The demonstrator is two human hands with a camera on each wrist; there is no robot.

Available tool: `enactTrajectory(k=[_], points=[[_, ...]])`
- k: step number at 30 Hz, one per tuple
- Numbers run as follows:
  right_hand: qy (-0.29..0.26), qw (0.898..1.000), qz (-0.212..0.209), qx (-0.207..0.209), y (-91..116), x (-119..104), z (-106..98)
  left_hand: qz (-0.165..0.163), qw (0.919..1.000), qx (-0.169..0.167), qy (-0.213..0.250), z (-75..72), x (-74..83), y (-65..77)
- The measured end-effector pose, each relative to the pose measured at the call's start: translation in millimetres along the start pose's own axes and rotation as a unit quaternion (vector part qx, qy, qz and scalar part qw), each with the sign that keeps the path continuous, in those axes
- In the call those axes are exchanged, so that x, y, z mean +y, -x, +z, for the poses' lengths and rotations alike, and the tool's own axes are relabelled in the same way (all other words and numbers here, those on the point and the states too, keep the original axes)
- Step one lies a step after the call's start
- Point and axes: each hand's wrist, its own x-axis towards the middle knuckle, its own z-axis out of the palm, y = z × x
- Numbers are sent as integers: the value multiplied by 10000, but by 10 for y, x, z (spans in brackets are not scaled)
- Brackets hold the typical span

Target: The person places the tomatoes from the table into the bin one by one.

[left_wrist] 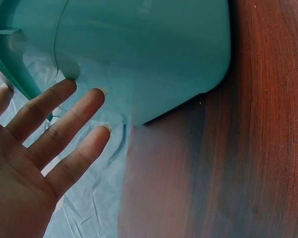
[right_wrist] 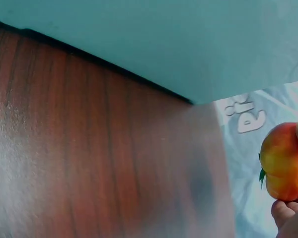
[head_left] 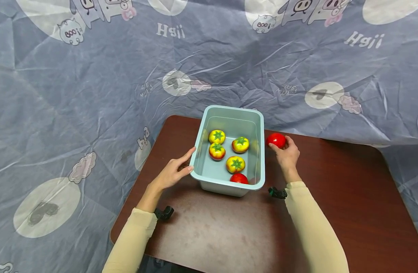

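Observation:
My right hand (head_left: 288, 154) pinches a tomato (head_left: 276, 140) between thumb and fingers, just right of the blue-grey bin (head_left: 262, 151). In the head view it looks plain red. The right wrist view shows yellow on the tomato (right_wrist: 283, 161) and a green leafy top turned sideways. With fingers spread and fairly straight, my left hand (head_left: 171, 172) has its thumb and index fingertip at the bin's left rim. Inside the bin lie several yellow-and-red tomatoes (head_left: 235, 164) with green star tops up. A red tomato (head_left: 239, 178) sits by the near wall, partly hidden by the rim.
The bin stands on a dark brown wooden table (head_left: 222, 231) with rounded corners. A grey-blue printed cloth (head_left: 229, 64) hangs behind the table and along its left side. Dark wrist straps (head_left: 163, 213) are on both forearms.

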Motion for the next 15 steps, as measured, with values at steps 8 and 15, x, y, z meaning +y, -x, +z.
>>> enactTrajectory(k=[8, 15], points=[[-708, 9974, 78, -46, 104, -175, -216, 28, 10000, 71, -26, 5, 33, 15], [-1052, 9944, -51, -18, 213, -347, -332, 85, 9999, 68, 33, -9, 111, -10]])
